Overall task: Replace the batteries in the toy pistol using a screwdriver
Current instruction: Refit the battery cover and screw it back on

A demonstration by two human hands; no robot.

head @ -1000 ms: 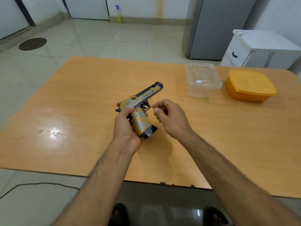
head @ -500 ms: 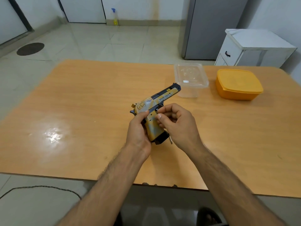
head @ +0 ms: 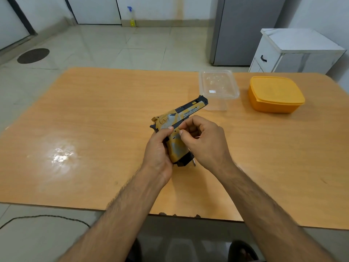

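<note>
Clear tub (head: pixel 219 87) lidless, contents unclear; orange box (head: pixel 275 95) lidded, beside it.

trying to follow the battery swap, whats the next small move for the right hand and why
Probably bring the screwdriver tip onto the small screw in the toy pistol grip. The left hand holds the grip steady, while the right hand pinches by that spot; a thin metal shaft pokes out below it.

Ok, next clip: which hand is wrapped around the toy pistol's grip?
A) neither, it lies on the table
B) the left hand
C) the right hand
B: the left hand wraps the grip of the toy pistol, while the right hand only pinches at its side.
</note>
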